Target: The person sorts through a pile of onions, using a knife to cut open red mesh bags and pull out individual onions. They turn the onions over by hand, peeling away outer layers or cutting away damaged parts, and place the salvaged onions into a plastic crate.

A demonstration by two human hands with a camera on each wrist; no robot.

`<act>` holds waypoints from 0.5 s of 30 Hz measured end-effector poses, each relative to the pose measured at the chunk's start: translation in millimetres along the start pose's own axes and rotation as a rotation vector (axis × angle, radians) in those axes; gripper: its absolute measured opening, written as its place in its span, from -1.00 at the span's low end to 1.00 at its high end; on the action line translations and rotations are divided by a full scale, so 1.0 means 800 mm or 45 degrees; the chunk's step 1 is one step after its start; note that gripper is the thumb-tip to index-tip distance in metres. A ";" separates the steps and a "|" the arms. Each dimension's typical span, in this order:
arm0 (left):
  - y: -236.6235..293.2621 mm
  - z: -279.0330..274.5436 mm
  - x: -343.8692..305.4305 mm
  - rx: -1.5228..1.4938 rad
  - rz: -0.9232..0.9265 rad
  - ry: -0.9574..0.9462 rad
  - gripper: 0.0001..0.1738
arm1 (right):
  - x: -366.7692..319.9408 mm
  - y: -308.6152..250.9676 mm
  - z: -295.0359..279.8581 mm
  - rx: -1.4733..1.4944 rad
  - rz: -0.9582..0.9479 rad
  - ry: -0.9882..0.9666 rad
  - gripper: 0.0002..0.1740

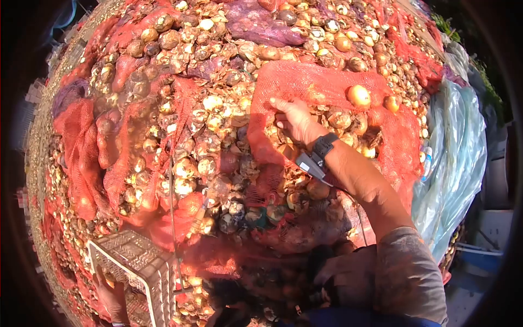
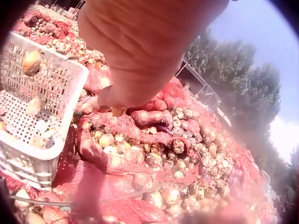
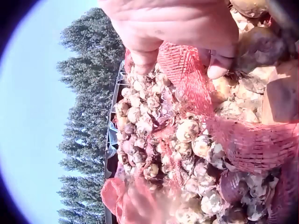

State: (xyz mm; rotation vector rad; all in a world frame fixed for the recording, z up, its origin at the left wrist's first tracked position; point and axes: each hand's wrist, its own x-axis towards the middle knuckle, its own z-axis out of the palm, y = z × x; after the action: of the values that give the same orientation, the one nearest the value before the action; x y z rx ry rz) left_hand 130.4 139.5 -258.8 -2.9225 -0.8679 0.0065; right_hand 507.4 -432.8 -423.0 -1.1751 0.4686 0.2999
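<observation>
My right hand (image 1: 298, 121) is over a red mesh bag (image 1: 321, 76) lying on a heap of onions. In the right wrist view, my right hand (image 3: 173, 32) pinches the red mesh (image 3: 187, 70), which runs down between thumb and fingers. Loose onions with flaking skins, such as one big yellow onion (image 1: 358, 96), lie around it. My left hand (image 1: 113, 302) is low at the left, overlapping the mouth of a white plastic crate (image 1: 158, 267). In the left wrist view, my left hand (image 2: 135, 51) points down beside the crate (image 2: 74, 88), a brownish bit at the fingertips; I cannot tell whether it is held.
The crate holds an onion (image 2: 32, 63) and loose skins. More red mesh (image 1: 81, 163) and a purple mesh bag (image 1: 261, 24) lie across the heap. Clear plastic sheeting (image 1: 455, 163) hangs at the right. A thin rod (image 1: 172, 201) stands beside the crate.
</observation>
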 end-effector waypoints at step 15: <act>0.457 0.090 -0.030 -0.515 1.200 -0.415 -0.46 | -0.254 -0.187 -0.209 0.537 -0.866 -0.133 -0.79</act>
State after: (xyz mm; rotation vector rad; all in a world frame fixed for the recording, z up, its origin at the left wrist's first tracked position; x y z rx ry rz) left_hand 307.2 -172.1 -363.9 -3.4396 0.6389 0.4178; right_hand 367.9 -639.6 -251.1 -0.8375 0.0164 -0.3141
